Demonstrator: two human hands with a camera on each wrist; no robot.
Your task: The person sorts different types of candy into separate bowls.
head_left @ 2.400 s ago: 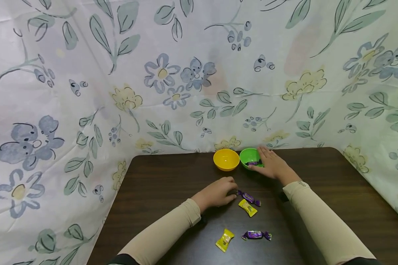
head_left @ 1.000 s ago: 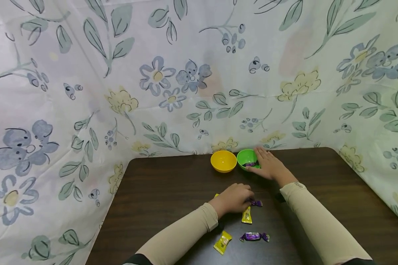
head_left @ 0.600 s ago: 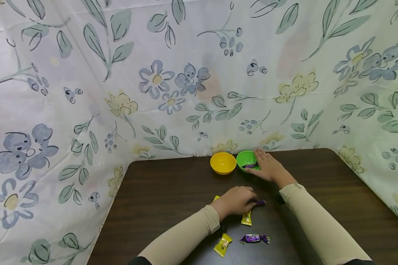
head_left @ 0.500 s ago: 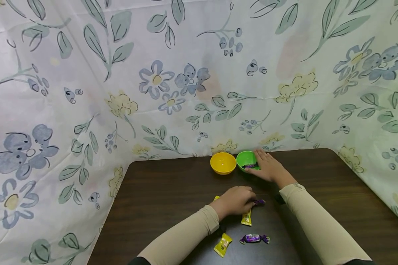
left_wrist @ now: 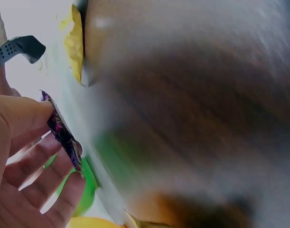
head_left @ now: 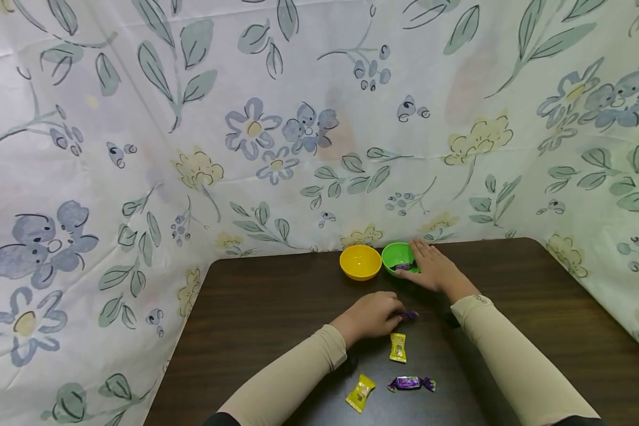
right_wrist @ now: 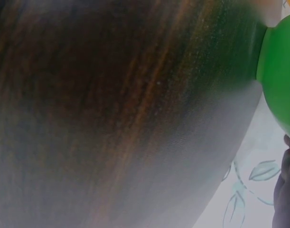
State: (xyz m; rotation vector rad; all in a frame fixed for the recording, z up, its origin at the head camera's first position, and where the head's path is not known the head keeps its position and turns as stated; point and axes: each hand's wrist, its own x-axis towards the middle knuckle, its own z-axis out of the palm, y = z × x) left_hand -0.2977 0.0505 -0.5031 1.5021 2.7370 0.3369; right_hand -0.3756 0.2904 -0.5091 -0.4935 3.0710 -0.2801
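Note:
My left hand (head_left: 370, 315) pinches a purple-wrapped candy (head_left: 409, 315) between thumb and fingertips. The left wrist view shows this purple candy (left_wrist: 63, 133) held lengthwise, with the other fingers spread behind it. My right hand (head_left: 435, 267) rests against the right side of a green bowl (head_left: 387, 251), fingers straight and thumb at the near rim. Inside that bowl lies purple-wrapped candy (head_left: 403, 267), partly covered by the thumb. A yellow bowl (head_left: 360, 271) stands beside the green one on its left.
Nearer the body lie a yellow-wrapped candy (head_left: 398, 348), a second yellow-wrapped candy (head_left: 360, 393) and another purple candy (head_left: 411, 383). All rest on the dark wooden table (head_left: 266, 296). A floral cloth (head_left: 277, 207) hangs behind the table's far edge.
My left hand first reached right to the purple candy, then drew it slightly toward the bowls. The yellow candy below it shows fully again. My right hand stays at the green bowl.

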